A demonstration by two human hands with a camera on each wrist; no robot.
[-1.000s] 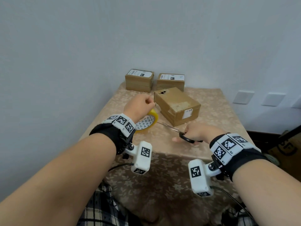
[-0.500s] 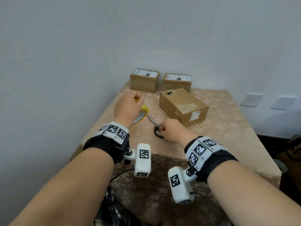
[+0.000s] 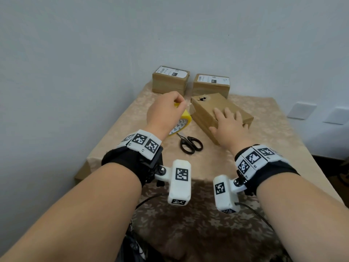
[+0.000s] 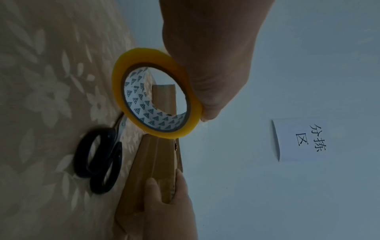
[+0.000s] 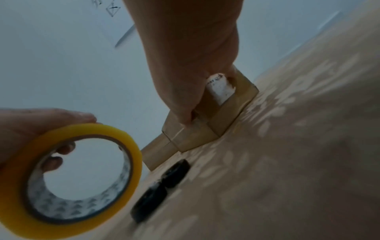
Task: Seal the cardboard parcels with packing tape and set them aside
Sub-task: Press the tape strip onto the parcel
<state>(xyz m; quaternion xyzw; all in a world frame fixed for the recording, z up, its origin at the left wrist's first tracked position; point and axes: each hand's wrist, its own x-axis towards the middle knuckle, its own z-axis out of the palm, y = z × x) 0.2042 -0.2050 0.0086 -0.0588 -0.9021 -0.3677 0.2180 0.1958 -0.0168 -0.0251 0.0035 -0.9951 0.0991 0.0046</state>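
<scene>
Pale blue-grey wall [image 3: 94, 53] behind & to left. Table [image 3: 273, 129] w/ beige floral cloth (pushed into the corner). Two white wall plates [image 3: 301, 110] at right.

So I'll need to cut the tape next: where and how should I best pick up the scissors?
Probably by the black loop handles of the scissors, from above on your near side: they lie flat on the table, loops toward you, blades pointing away under the tape roll.

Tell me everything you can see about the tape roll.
The tape roll is a yellow, glossy ring with a white core printed with small dark triangles. The left hand grips it by the rim and holds it on edge above the table, beside the near box. A short clear end sticks out at the fingertips.
</scene>
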